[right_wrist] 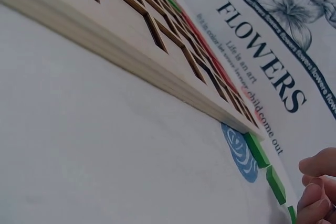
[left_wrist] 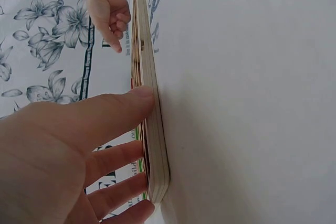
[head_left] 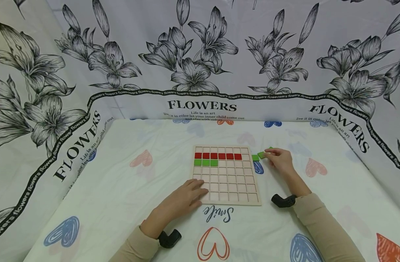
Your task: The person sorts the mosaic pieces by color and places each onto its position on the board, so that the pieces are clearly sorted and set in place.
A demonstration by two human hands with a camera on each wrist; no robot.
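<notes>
Meanwhile left hand steadies board edge

Your right hand covers part of the green tiles just right of the wooden grid board, so their count is unclear. The head view cuts off both your sleeves.
</notes>
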